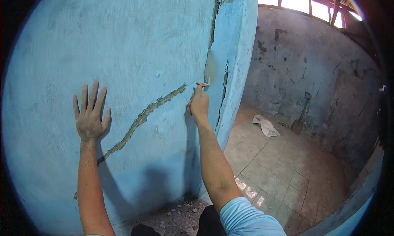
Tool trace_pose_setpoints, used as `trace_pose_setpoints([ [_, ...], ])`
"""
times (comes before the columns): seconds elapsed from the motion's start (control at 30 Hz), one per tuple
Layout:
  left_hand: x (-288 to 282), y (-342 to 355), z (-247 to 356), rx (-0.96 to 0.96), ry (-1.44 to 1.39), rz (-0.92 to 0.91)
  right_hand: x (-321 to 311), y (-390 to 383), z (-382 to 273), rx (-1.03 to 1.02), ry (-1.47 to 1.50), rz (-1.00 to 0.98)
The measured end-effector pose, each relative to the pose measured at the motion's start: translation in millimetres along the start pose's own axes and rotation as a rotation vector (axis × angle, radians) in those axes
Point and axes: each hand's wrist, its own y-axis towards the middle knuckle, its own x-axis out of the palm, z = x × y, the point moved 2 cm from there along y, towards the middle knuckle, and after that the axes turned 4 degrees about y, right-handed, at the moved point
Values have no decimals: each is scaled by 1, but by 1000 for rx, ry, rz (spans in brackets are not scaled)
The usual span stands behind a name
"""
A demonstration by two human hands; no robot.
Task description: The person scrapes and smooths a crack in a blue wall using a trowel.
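My left hand (90, 123) lies flat, fingers spread, against a light blue plastered wall (123, 51). Wrapped round the orange handle of a trowel (210, 67) is my right hand (199, 104). The trowel's grey blade points upward and lies along a vertical crack (213, 24) near the wall's right edge; whether it carries any material I cannot tell. Between my hands a rough diagonal crack (143, 116) climbs from lower left toward the trowel. A thinner crack (225, 84) runs down the strip to the right of the blade.
Broken rubble (180, 217) litters the ground by my dark-clad legs. Past the wall's corner, a tiled floor (283, 170) holds a crumpled whitish sheet (266, 126). A long-handled tool, possibly a shovel (302, 115), leans against a stained grey wall (295, 51) below bright openings.
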Motion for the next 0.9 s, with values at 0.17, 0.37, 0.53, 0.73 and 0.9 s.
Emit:
trace_pose_setpoints([
  [0.17, -1, -2, -8, 1, 15, 4, 25, -55, -66, -553, 111, 463],
  [0.37, 1, -12, -15, -22, 33, -59, 18, -31, -81, -171, 224, 123],
  [0.53, 3, -3, -4, 18, -17, 36, 12, 25, -69, -452, -139, 350],
  [0.73, 0, -11, -17, -23, 31, -40, 28, 1, -97, -230, 43, 255],
  [0.9, -1, -16, -23, -29, 31, -59, 26, -17, -81, 35, 54, 21],
])
